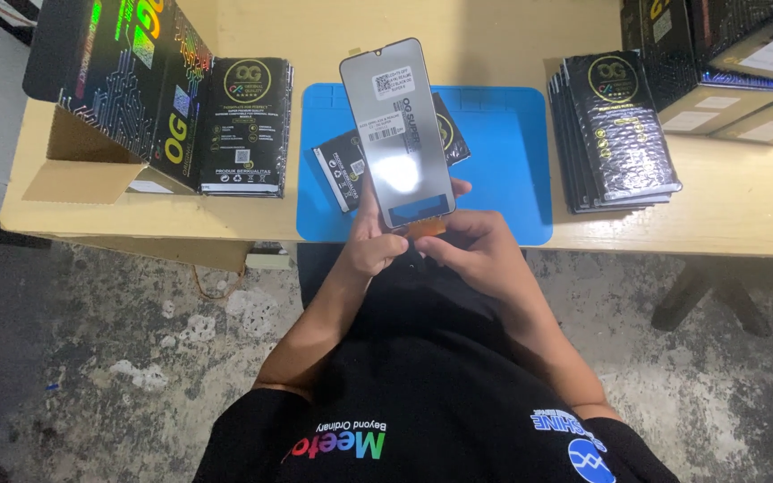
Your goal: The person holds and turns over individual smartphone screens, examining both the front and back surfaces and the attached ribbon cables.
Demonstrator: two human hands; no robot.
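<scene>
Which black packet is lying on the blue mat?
The single black packet behind the phone screen panel lies tilted on the blue mat. The other packets sit in stacks on bare table: left stack, right stack.

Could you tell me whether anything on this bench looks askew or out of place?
Only one thing: a black packet lies tilted on the blue mat, behind the phone screen panel both hands hold, while the other packets sit stacked.

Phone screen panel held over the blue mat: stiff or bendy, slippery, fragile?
The phone screen panel is a thin flat sheet with no sag though gripped only at its bottom, so probably stiff and light. Its glossy face shows glare, so likely slippery. The orange flex tail, between the left hand and right hand, looks fragile.
</scene>
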